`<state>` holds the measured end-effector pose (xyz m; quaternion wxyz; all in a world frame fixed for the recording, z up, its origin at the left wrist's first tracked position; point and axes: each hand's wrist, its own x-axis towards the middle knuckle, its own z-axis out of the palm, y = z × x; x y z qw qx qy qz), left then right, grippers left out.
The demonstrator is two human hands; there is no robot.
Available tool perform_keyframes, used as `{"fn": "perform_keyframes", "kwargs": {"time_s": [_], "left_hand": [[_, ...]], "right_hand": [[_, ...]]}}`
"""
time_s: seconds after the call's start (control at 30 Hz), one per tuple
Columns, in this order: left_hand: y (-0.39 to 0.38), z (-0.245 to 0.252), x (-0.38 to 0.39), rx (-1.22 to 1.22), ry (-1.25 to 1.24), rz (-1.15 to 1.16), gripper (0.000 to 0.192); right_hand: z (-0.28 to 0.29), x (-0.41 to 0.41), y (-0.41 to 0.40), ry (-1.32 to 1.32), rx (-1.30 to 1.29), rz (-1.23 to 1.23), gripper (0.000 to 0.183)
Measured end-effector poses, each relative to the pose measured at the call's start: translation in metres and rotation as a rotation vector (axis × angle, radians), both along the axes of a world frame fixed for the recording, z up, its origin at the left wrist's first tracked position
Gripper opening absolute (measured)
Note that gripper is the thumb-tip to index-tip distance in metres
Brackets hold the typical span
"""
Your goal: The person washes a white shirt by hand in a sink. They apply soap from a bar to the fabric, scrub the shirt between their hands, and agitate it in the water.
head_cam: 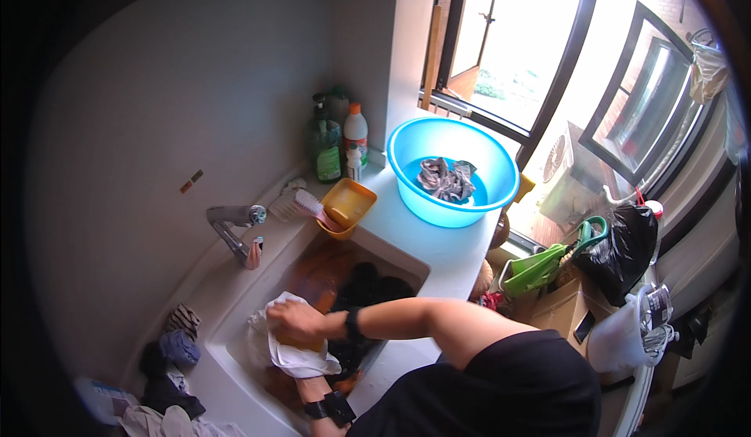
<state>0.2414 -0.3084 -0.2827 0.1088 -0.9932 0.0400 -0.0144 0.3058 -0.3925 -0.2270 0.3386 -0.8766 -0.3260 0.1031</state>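
A white cloth is spread over the near-left part of a white sink basin. My right hand presses on it with curled fingers, gripping its fabric. A yellowish-brown patch shows just below this hand; what it is, I cannot tell. My left hand is mostly hidden beneath the cloth, with only the wrist side showing. Dark wet fabric lies in brownish water beside both hands. A chrome faucet stands at the sink's left rim. At its far end, a pink-handled brush leans in a yellow plastic dish.
A blue plastic basin holding crumpled grey fabric stands on the counter by an open window. Bottles stand in the corner. Crumpled garments lie along the left ledge. At right are a cardboard box and a black plastic bag.
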Motion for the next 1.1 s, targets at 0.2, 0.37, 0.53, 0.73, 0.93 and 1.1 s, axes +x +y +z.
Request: {"fn": "perform_keyframes", "kwargs": {"time_s": [0.2, 0.37, 0.53, 0.73, 0.93, 1.1], "left_hand": [[0.007, 0.006, -0.017, -0.5, -0.184, 0.027, 0.073], [-0.011, 0.0, 0.01, -0.724, -0.255, -0.028, 0.072], [0.009, -0.016, 0.007, -1.087, -0.284, -0.002, 0.072], [0.014, -0.032, 0.001, -0.826, -0.311, 0.118, 0.074], [0.01, 0.051, 0.002, -0.668, -0.491, -0.057, 0.029], [0.016, 0.039, -0.004, -0.511, -0.562, -0.05, 0.042]], "right_hand": [[-0.033, -0.051, -0.009, -0.405, 0.238, 0.174, 0.046], [-0.009, 0.026, -0.019, -0.381, 0.146, -0.065, 0.042], [-0.015, 0.051, -0.028, -0.52, -0.262, -0.242, 0.055], [0.002, -0.032, -0.001, -0.292, -0.142, -0.017, 0.067], [0.006, 0.031, 0.015, -0.041, -0.054, -0.32, 0.053], [-0.035, 0.1, -0.038, 0.908, 0.227, -0.183, 0.048]]}}
